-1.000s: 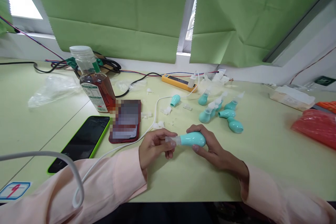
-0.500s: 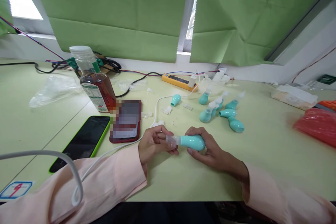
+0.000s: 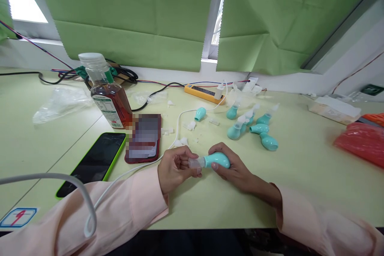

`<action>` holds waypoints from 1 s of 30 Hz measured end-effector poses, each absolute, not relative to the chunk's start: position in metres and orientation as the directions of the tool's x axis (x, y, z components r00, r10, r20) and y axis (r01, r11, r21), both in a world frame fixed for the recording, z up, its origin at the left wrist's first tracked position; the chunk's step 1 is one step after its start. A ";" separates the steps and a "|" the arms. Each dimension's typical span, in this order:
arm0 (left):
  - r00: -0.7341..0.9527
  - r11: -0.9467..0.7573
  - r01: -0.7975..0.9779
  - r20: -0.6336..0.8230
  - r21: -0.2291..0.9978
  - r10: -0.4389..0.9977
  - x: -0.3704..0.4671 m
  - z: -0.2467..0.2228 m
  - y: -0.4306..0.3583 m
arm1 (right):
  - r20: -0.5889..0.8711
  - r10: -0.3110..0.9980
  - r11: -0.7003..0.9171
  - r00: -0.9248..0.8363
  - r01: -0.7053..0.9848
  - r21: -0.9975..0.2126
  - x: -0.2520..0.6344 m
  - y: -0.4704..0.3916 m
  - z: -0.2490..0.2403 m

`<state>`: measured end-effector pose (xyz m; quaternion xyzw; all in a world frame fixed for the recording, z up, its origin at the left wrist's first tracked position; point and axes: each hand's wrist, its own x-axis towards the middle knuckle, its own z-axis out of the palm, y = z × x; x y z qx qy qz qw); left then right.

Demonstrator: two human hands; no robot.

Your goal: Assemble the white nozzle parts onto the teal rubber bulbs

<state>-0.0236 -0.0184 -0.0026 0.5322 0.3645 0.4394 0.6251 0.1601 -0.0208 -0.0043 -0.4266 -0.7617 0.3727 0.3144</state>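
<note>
A teal bulb (image 3: 220,160) lies level in my right hand (image 3: 234,170), its narrow neck facing left. A clear plastic tip (image 3: 197,163) is joined to that neck, and my left hand (image 3: 177,168) pinches it between thumb and fingers. Beyond my hands, a loose teal bulb (image 3: 200,114) rests beside a small clear tube (image 3: 214,121). To the right stands a group of several teal bulbs (image 3: 234,131), some with clear tips on. Small clear pieces (image 3: 181,142) lie just past my left hand.
At the left are a bottle of brown liquid (image 3: 111,104), a green-edged phone (image 3: 93,162) and a red-cased phone (image 3: 145,138). A white cable (image 3: 129,171) runs over the table. Behind is a yellow power strip (image 3: 204,94); a red plastic bag (image 3: 360,142) lies far right.
My right hand and the teal bulb have shifted slightly left, and the thumb now lies over the bulb's side. Both hands still hold the joined pieces.
</note>
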 end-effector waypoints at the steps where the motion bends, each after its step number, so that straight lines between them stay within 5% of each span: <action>1: 0.335 0.005 -0.133 0.040 0.991 0.941 -0.023 -0.003 -0.019 | 0.103 0.891 0.284 -0.442 0.368 -0.885 0.159 -0.020 -0.004; 7: 0.310 -0.232 0.076 0.198 0.970 0.930 -0.025 -0.006 -0.019 | -0.126 0.855 -0.036 -0.503 0.185 -0.982 0.158 -0.017 0.001; 21: 0.479 -0.688 0.300 0.519 0.661 0.708 -0.030 -0.008 -0.023 | -0.348 0.753 -0.282 -0.559 0.205 -0.937 0.158 -0.012 0.007; 30: 0.511 -0.719 0.237 0.545 0.654 0.665 -0.030 -0.021 -0.022 | -0.514 0.669 -0.419 -0.537 0.299 -0.858 0.159 -0.010 0.008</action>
